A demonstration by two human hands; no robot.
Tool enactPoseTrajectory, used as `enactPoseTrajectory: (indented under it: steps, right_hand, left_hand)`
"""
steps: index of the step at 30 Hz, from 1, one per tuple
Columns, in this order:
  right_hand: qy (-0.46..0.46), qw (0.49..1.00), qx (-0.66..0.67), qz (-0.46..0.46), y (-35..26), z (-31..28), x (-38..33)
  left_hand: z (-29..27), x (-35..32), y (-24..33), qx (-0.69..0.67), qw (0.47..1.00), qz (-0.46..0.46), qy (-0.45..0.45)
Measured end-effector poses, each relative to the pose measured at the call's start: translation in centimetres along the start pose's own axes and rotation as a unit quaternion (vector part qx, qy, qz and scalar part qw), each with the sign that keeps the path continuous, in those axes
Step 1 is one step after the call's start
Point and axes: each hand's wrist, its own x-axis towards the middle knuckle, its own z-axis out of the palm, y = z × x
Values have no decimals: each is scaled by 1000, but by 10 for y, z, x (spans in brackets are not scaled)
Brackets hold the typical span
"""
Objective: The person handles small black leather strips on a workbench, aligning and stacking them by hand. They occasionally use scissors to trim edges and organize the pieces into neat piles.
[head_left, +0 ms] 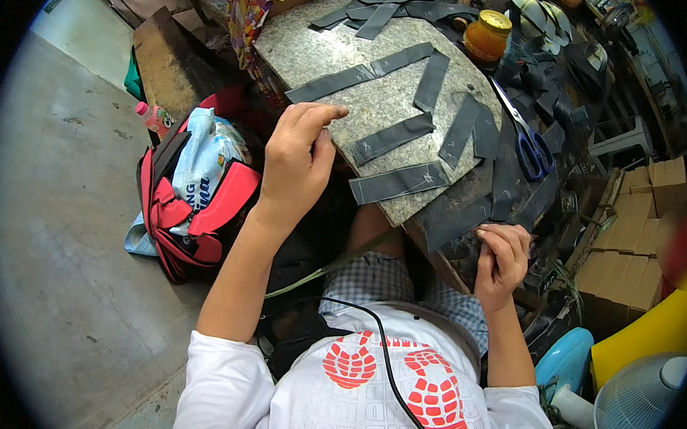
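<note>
My left hand [296,162] is raised over the left edge of the stone slab [390,88], fingers curled and thumb drawn up near the index finger. Whatever it may hold is too small to make out. My right hand [503,263] is closed at the slab's near right side, by the end of a black strip [457,224]; its fingertips are bent inward and hide any small thing in them. Several flat black strips with pale marks lie on the slab, among them a near strip [399,183], a middle strip [393,138] and a long far strip [326,86].
Blue-handled scissors [532,149] and an orange jar [488,35] with a yellow lid lie right of the slab. More black pieces [393,8] are piled at the back. A red and black bag [231,198] stands left; cardboard boxes [626,266] and a fan [647,392] are at right.
</note>
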Motion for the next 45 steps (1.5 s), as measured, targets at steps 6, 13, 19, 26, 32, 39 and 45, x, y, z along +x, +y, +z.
enactPoseTrajectory:
  steps: [6, 13, 19, 26, 32, 39, 45]
  right_hand:
    - [3, 1000, -3, -3, 0, -1, 0]
    - [12, 1000, -14, -6, -1, -1, 1]
    - [9, 998, -56, -38, -1, -3, -1]
    - [6, 997, -67, -48, -3, -6, -7]
    - [-6, 998, -21, -55, 0, -7, -6]
    - [6, 998, -34, -46, -4, -6, -4]
    - [10, 999, -42, -24, -4, -6, -7]
  left_hand:
    - [5, -14, 13, 17, 999, 13, -34]
    - [15, -10, 31, 52, 990, 81, -107]
    - [38, -24, 52, 118, 973, 126, -156]
    - [49, -32, 54, 147, 975, 112, -123]
    - [54, -35, 56, 109, 983, 82, -120]
    - [54, -35, 55, 115, 984, 63, -123]
    - [55, -33, 56, 128, 981, 49, -136]
